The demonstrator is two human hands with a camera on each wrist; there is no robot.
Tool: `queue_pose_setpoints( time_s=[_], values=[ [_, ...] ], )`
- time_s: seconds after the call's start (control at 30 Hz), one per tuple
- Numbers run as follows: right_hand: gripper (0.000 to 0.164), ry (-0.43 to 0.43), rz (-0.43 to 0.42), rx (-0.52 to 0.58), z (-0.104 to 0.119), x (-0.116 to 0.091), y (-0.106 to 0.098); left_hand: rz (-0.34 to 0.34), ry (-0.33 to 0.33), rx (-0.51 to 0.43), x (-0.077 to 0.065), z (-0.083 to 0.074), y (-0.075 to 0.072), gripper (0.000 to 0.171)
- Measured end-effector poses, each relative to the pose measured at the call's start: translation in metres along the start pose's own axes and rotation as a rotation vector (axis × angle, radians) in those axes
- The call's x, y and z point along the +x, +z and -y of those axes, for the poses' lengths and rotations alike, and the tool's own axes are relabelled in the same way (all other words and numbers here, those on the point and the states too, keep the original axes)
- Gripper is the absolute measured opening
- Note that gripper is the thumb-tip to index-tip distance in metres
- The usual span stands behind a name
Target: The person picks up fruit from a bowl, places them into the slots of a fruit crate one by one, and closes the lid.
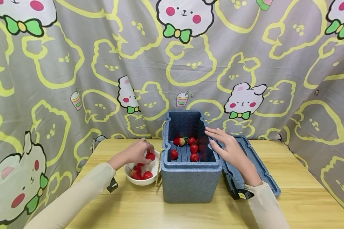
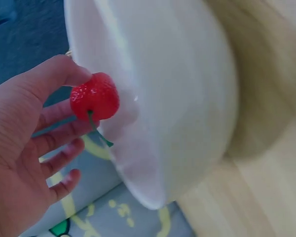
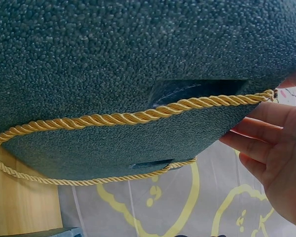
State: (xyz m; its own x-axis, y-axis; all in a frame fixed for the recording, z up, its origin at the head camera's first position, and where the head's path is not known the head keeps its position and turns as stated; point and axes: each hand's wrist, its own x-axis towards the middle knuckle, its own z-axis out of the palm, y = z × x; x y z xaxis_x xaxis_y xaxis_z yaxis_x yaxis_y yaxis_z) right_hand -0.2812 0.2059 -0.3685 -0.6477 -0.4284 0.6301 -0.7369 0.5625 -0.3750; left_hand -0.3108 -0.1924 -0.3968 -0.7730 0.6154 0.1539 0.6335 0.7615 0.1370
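Over the white bowl [image 1: 141, 182], my left hand [image 1: 138, 152] pinches a red strawberry [image 2: 94, 96] between thumb and fingers; its green stem hangs down in the left wrist view. Several more strawberries [image 1: 136, 175] lie in that bowl. To its right stands a deep blue-grey foam box [image 1: 191, 187] without its lid, with several strawberries [image 1: 194, 148] on its ribbed floor. My right hand [image 1: 230, 151] rests on the right rim of the box, fingers fairly straight. In the right wrist view, a gold rope [image 3: 138, 117] loops along the box's outer side.
The foam lid [image 1: 259, 159] lies on the wooden table [image 1: 126, 206] right of the box, beneath my right forearm. Another rope [image 1: 158, 171] hangs between bowl and box. A patterned curtain [image 1: 149, 63] closes off the back and sides.
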Motion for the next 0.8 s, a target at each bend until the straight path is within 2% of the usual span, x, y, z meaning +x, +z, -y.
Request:
queue_pose_setpoints(
  time_s=[0.37,0.57,0.8],
  values=[
    [0.039,0.002,-0.003,-0.006,0.000,0.000,0.000,-0.060,-0.032,-0.012,0.005,-0.005,-0.042,0.024],
    [0.039,0.004,0.001,-0.009,0.001,0.000,0.000,-0.100,-0.075,-0.033,0.007,-0.011,-0.068,0.023],
    [0.039,-0.004,0.001,-0.001,0.001,0.000,0.000,-0.210,-0.035,-0.048,0.015,-0.019,-0.100,0.026]
  ],
)
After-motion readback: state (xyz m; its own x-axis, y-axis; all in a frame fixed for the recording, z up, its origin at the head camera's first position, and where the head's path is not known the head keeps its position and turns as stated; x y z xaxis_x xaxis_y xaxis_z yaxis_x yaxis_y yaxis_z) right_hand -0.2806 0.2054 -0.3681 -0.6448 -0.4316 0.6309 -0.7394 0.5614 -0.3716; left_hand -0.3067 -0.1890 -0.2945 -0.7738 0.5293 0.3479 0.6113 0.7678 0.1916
